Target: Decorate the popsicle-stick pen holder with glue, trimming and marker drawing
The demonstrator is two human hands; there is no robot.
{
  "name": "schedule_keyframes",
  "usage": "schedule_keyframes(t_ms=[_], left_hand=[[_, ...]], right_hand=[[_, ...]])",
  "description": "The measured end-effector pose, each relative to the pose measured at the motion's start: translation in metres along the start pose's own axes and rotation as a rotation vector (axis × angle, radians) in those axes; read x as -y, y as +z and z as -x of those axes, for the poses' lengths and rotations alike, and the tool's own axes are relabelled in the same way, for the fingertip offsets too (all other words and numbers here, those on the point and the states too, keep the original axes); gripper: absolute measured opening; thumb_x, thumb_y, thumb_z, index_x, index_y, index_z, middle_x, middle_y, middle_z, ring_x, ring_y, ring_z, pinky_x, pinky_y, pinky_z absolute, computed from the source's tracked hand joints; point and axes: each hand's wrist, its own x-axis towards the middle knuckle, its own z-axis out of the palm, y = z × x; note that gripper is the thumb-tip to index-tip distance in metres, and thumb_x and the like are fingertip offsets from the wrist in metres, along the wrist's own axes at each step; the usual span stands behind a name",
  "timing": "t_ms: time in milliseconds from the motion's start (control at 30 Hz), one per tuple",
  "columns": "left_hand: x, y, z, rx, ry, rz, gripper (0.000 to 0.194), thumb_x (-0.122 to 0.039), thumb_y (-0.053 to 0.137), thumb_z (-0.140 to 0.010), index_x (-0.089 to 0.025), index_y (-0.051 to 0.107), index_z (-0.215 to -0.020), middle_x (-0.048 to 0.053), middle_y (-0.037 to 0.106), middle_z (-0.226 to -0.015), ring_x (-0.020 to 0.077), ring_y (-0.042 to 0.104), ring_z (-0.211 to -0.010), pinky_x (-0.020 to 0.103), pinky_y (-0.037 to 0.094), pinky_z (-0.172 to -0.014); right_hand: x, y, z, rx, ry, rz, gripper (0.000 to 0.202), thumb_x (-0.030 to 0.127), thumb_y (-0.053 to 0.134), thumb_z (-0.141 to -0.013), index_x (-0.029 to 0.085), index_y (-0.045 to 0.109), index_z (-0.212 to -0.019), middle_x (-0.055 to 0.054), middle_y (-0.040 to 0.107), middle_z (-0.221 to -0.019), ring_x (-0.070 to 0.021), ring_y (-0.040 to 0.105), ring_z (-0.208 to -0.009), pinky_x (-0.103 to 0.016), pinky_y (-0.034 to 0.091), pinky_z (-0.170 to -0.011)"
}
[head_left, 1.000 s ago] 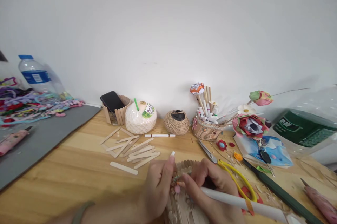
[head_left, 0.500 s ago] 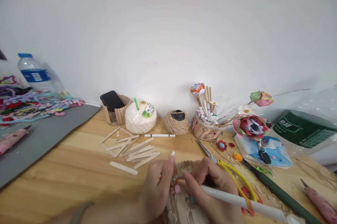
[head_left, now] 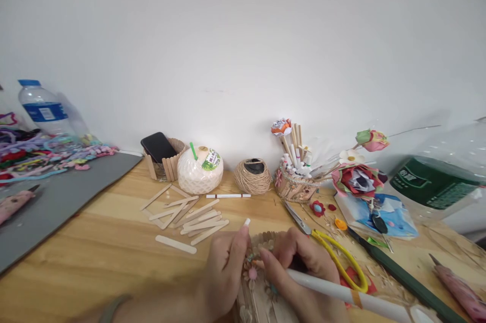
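Note:
A white marker [head_left: 326, 285] with an orange band is gripped in my right hand [head_left: 304, 277], its orange tip against a small flower decoration. That decoration sits on a craft piece of wooden sticks [head_left: 258, 308], near a pink-centred flower [head_left: 252, 275]. My left hand [head_left: 226, 275] is closed around the piece's left edge, thumb pointing up. A small white tip shows at the top of that thumb; I cannot tell whether it is a nail or a cap. My hands hide much of the piece.
Loose craft sticks [head_left: 176, 244] lie left of my hands. Yellow-handled scissors [head_left: 341, 257], a dark green tool [head_left: 402, 275] and a pink-handled tool [head_left: 457, 287] lie right. Behind stand a white coconut [head_left: 200, 171], a twine ball [head_left: 252, 181] and a marker holder [head_left: 296, 189].
The view has shifted slightly, so everything sits a little further left. Both hands keep their grip, and the marker tip stays at the flower decoration.

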Motion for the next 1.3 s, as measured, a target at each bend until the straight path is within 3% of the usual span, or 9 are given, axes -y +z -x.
schedule_keyframes(t_ms=[233,433,1067,1300], left_hand=[[0.002,0.000,-0.001,-0.018,0.037,-0.031,0.054,-0.051,0.034,-0.088,-0.022,0.039,-0.044,-0.001,0.046,-0.037,0.0123,0.041,-0.038,0.025,0.036,-0.046],[0.000,-0.001,0.000,-0.006,0.053,-0.049,0.056,-0.056,0.032,-0.088,-0.022,0.040,-0.043,-0.001,0.045,-0.038,0.0120,0.039,-0.039,0.025,0.036,-0.047],[-0.001,-0.001,0.000,-0.005,0.037,-0.016,0.055,-0.053,0.040,-0.086,-0.021,0.041,-0.041,-0.002,0.045,-0.038,0.0115,0.040,-0.040,0.024,0.035,-0.048],[0.000,-0.001,0.002,-0.023,0.026,-0.010,0.054,-0.052,0.042,-0.085,-0.021,0.040,-0.041,-0.003,0.043,-0.038,0.0106,0.038,-0.039,0.023,0.034,-0.046]], right_hand=[[0.000,-0.003,0.000,0.005,-0.018,0.045,0.035,0.029,0.060,-0.077,0.023,0.034,-0.055,0.005,0.045,-0.046,-0.0092,0.040,-0.042,-0.022,0.031,-0.041],[-0.004,-0.009,-0.003,0.142,-0.141,0.170,0.034,0.023,0.055,-0.081,0.022,0.032,-0.056,0.005,0.047,-0.045,-0.0075,0.039,-0.038,-0.018,0.030,-0.038],[-0.008,-0.010,-0.001,0.168,-0.120,0.139,0.034,0.021,0.050,-0.084,0.022,0.028,-0.059,0.007,0.038,-0.050,-0.0073,0.035,-0.042,-0.018,0.028,-0.040],[-0.010,-0.010,0.000,0.188,-0.183,0.177,0.033,0.019,0.051,-0.083,0.022,0.028,-0.059,0.007,0.039,-0.050,-0.0071,0.035,-0.042,-0.018,0.028,-0.040]])
